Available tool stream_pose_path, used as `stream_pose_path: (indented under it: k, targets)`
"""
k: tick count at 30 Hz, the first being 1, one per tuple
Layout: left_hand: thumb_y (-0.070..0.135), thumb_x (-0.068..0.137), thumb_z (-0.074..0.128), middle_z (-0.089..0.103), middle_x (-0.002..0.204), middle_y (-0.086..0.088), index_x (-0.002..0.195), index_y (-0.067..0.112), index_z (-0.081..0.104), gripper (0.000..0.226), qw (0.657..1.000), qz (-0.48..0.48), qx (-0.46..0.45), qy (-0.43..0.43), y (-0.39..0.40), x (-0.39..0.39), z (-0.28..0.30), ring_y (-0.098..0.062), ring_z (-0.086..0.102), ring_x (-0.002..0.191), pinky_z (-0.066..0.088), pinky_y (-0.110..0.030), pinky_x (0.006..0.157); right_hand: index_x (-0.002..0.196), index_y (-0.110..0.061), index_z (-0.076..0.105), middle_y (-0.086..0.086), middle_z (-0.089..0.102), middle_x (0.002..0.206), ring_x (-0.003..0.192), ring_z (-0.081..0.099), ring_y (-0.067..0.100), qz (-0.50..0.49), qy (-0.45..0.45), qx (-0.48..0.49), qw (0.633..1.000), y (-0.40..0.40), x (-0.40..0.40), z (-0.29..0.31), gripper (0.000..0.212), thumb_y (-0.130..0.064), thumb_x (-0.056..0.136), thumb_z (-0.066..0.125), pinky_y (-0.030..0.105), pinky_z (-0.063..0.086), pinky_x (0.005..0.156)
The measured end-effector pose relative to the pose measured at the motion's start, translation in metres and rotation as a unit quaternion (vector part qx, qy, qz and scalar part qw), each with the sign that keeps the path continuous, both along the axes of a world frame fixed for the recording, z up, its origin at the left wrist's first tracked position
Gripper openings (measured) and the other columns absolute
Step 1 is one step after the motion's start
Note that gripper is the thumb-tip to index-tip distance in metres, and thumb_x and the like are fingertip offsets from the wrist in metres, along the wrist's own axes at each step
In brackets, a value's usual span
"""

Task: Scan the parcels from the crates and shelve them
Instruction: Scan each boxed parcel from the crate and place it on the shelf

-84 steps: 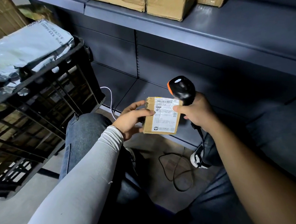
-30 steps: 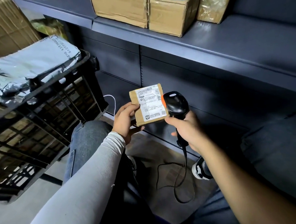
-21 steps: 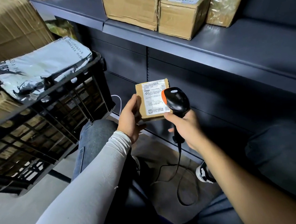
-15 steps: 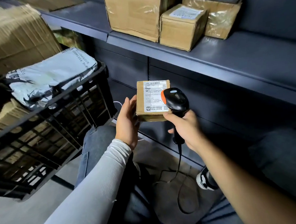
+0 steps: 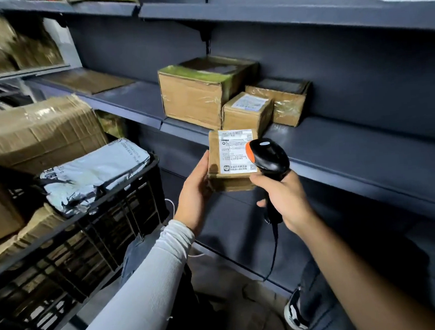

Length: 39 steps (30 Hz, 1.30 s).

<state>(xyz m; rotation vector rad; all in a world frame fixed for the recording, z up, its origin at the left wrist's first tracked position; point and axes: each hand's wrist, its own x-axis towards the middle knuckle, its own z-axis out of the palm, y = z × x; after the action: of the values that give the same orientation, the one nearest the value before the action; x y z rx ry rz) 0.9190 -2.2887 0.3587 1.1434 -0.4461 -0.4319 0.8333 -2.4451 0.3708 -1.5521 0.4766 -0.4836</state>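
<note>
Holding a small parcel [image 5: 233,161] label-up in my left hand [image 5: 194,194], my right hand [image 5: 283,196] gripping the scanner [image 5: 268,158] against its right edge.

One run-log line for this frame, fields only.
left hand: holds small parcel, label up | right hand: grips scanner beside label | shelf: three boxes | parcel: not shelved

Ribbed white sleeve [image 5: 152,280] on the left arm — right arm bare — grey jeans [image 5: 315,294].
</note>
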Motion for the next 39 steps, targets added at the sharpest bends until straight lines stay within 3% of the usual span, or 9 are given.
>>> stream_pose_path:
  k: [5,11,15,20,23,28,30,34,39]
  targets:
    - [0.027,0.104,0.055,0.063,0.145,0.001,0.153,0.023,0.051,0.049,0.999,-0.01,-0.008,-0.037,-0.04,0.004,0.018,-0.02,0.054,0.139,0.04,-0.044,0.119,0.104,-0.023,0.073,-0.006,0.074,0.095,0.061,0.069,0.007,-0.086,-0.009,-0.011,0.996,-0.027,-0.016,0.028,0.019,-0.015,0.088,0.08,0.032,0.059,0.058]
    - [0.007,0.102,0.063,0.073,0.116,0.006,0.14,0.011,0.06,0.038,0.993,0.092,0.019,-0.065,-0.093,-0.01,0.031,0.004,0.068,0.102,0.05,-0.013,0.087,0.1,-0.025,0.072,-0.006,0.072,0.092,0.079,0.068,0.011,-0.148,-0.02,0.008,0.989,-0.051,-0.024,0.038,0.016,-0.014,0.09,0.077,0.037,0.063,0.065]
    - [0.027,0.101,0.068,0.07,0.122,0.003,0.133,0.021,0.062,0.032,0.987,0.124,0.048,-0.093,-0.128,-0.009,0.023,-0.015,0.066,0.114,0.054,-0.03,0.098,0.109,-0.02,0.073,0.001,0.075,0.099,0.09,0.071,0.018,-0.205,-0.016,0.026,0.978,-0.065,-0.019,0.03,0.022,-0.018,0.087,0.077,0.03,0.057,0.058]
    - [0.044,0.096,0.063,0.069,0.126,0.007,0.133,0.031,0.061,0.039,0.986,0.122,0.059,-0.098,-0.159,-0.001,0.012,-0.016,0.066,0.118,0.052,-0.048,0.106,0.109,-0.016,0.068,0.0,0.073,0.1,0.088,0.069,0.017,-0.26,-0.03,0.041,0.964,-0.073,-0.008,0.022,0.023,-0.015,0.087,0.074,0.03,0.057,0.06]
    - [0.039,0.092,0.063,0.061,0.145,0.008,0.15,0.034,0.049,0.06,0.988,0.08,0.063,-0.114,-0.165,0.006,0.002,-0.007,0.054,0.136,0.041,-0.041,0.119,0.108,-0.015,0.068,-0.001,0.073,0.098,0.082,0.068,0.011,-0.259,-0.037,0.037,0.965,-0.076,-0.001,0.02,0.021,-0.012,0.087,0.072,0.027,0.058,0.057]
    - [0.037,0.092,0.065,0.018,0.173,0.005,0.165,0.036,0.023,0.084,0.962,0.064,0.131,-0.232,-0.163,0.016,-0.008,0.005,0.007,0.155,0.015,-0.032,0.129,0.103,-0.006,0.072,-0.004,0.073,0.077,0.057,0.064,0.005,-0.253,-0.046,0.041,0.966,-0.081,0.009,0.017,0.019,-0.009,0.084,0.072,0.037,0.06,0.062]
    - [0.03,0.098,0.064,0.004,0.175,0.001,0.166,0.034,0.02,0.081,0.93,0.1,0.17,-0.309,-0.16,0.015,-0.008,0.007,-0.003,0.154,0.016,-0.029,0.126,0.101,-0.004,0.072,-0.004,0.071,0.072,0.057,0.064,0.006,-0.253,-0.057,0.05,0.964,-0.081,0.012,0.016,0.018,-0.007,0.083,0.072,0.036,0.058,0.06]
    - [0.034,0.1,0.051,0.002,0.175,-0.003,0.166,0.03,0.02,0.073,0.771,0.155,0.306,-0.537,-0.156,0.011,-0.014,-0.031,0.002,0.161,0.014,-0.057,0.127,0.101,-0.009,0.074,-0.002,0.076,0.082,0.069,0.068,0.013,-0.248,-0.088,0.067,0.963,-0.08,0.015,0.014,0.019,-0.003,0.085,0.069,0.033,0.056,0.058]
    - [0.041,0.1,0.038,0.002,0.175,0.0,0.165,0.03,0.021,0.068,0.668,0.154,0.404,-0.605,-0.16,0.021,-0.025,-0.031,0.002,0.161,0.008,-0.06,0.126,0.104,-0.012,0.074,0.0,0.077,0.083,0.07,0.073,0.015,-0.218,-0.075,0.091,0.969,-0.087,0.022,0.019,0.02,-0.005,0.086,0.07,0.036,0.06,0.061]
